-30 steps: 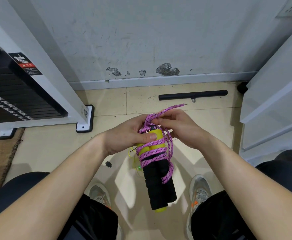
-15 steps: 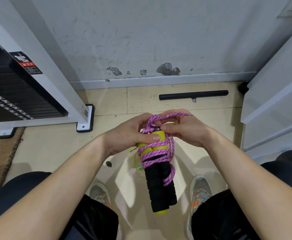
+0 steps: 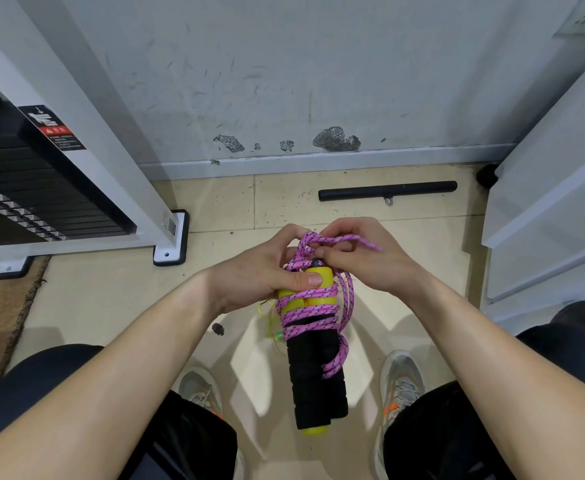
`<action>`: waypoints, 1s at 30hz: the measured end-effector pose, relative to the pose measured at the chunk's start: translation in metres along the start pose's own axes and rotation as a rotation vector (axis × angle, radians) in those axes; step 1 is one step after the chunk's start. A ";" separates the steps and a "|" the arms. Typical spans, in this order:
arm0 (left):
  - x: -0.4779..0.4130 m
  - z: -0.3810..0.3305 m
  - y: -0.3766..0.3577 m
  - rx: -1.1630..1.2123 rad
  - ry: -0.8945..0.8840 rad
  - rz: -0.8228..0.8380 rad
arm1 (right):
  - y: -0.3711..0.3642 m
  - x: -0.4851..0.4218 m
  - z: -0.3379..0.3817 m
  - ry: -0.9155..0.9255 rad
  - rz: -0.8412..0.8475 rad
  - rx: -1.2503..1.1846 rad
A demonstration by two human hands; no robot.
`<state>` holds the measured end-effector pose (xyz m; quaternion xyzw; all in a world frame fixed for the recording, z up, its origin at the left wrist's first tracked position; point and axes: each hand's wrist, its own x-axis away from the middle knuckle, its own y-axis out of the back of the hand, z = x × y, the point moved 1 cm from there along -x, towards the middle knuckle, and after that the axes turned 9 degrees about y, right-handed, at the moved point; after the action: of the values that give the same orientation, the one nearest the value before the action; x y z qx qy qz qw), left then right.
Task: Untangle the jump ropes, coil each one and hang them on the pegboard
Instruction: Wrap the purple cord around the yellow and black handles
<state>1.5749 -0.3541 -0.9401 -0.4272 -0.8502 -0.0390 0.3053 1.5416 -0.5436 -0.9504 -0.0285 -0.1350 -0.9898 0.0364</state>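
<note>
Two hands hold a light, limp pink jump rope (image 3: 313,311) wound around stiff foam-gripped handles (image 3: 315,372): left hand (image 3: 263,271) clamps the handles, right hand (image 3: 363,254) pinches the loose end.

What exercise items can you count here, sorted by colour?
Pink: 1, the jump rope cord.
Yellow and black: 2, the foam-grip handles.
Black: 1, the bar on the floor.
Black: 1, the weight stack.
Total: 5.

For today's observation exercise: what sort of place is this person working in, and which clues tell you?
Probably a gym or home workout corner. A weight stack stands in a white machine frame, a black cable-attachment bar lies on the tiled floor, and the hands hold a pink jump rope.
</note>
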 end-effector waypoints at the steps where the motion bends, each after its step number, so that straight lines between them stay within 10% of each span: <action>1: -0.001 0.001 -0.001 -0.006 0.002 -0.017 | 0.000 -0.001 0.000 -0.010 -0.011 0.007; 13: -0.010 0.002 -0.009 0.096 -0.088 -0.342 | -0.003 -0.004 0.000 0.077 -0.316 -0.012; 19: -0.007 -0.007 -0.002 0.081 0.079 -0.365 | -0.007 -0.003 0.004 0.104 -0.181 0.124; 30: -0.009 -0.008 0.006 -0.305 -0.157 -0.657 | -0.008 -0.005 0.002 0.133 0.028 0.154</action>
<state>1.5875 -0.3589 -0.9402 -0.1739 -0.9472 -0.2284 0.1432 1.5456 -0.5354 -0.9509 0.0382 -0.2077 -0.9755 0.0610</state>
